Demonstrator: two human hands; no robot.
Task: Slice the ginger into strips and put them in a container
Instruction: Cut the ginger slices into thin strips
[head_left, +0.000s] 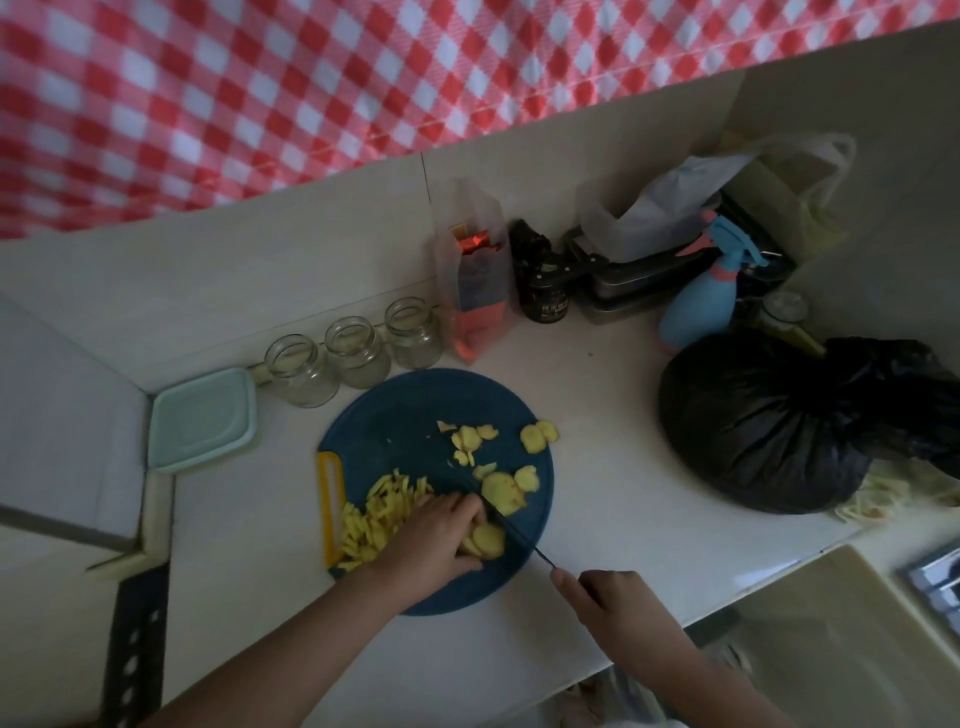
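The left hand (436, 540) holds ginger slices (489, 540) down on a round blue cutting board (395, 415); the right hand (605, 597) grips a knife (519, 535), its blade just beside the left fingertips. Cut strips (379, 514) pile at the board's left edge, near a pale green container (202, 418)

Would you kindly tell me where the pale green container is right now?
In the head view, the pale green container sits on the counter at left, in the wall corner, left of the blue cutting board and beside the leftmost glass jar.

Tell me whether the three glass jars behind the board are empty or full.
Empty: the glass jars stand upright, lidless, and nothing shows through their clear walls.
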